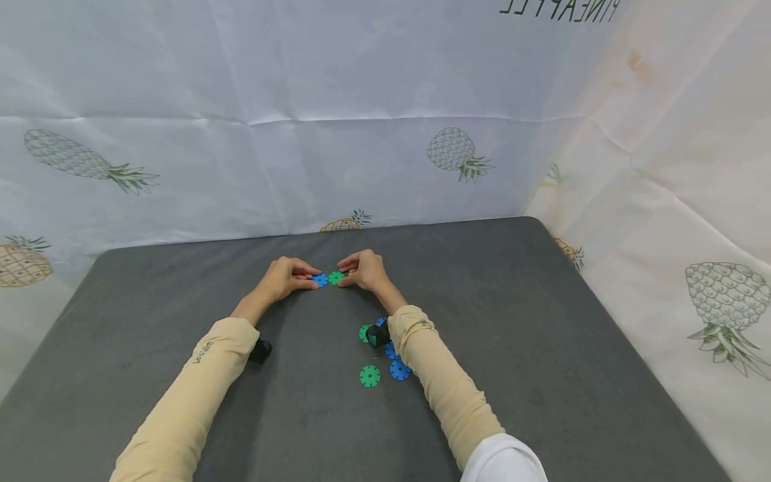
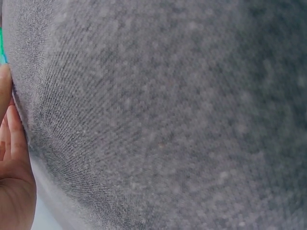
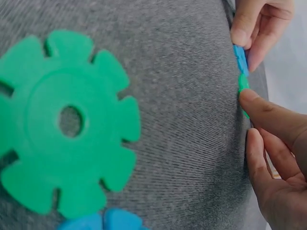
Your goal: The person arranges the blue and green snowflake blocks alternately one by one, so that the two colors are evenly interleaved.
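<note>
Near the far edge of the table, my left hand [image 1: 286, 278] pinches a blue notched disc [image 1: 320, 280] between thumb and fingers. Just to its right, my right hand [image 1: 365, 272] pinches a green notched disc [image 1: 336, 277] the same way. The two discs meet edge to edge between the hands. The right wrist view shows the blue disc [image 3: 241, 59] right above the green disc [image 3: 243, 82], both seen nearly edge-on. In the left wrist view only part of the left hand [image 2: 17, 187] and a sliver of green show at the border.
Under the right forearm lie several more notched discs, among them a green one [image 1: 370, 376] and a blue one [image 1: 400, 369]; the sleeve and wrist camera [image 1: 378, 335] partly hide others. Dark grey cloth covers the table [image 1: 512, 375]. A pineapple-print curtain [image 1: 361, 80] hangs behind.
</note>
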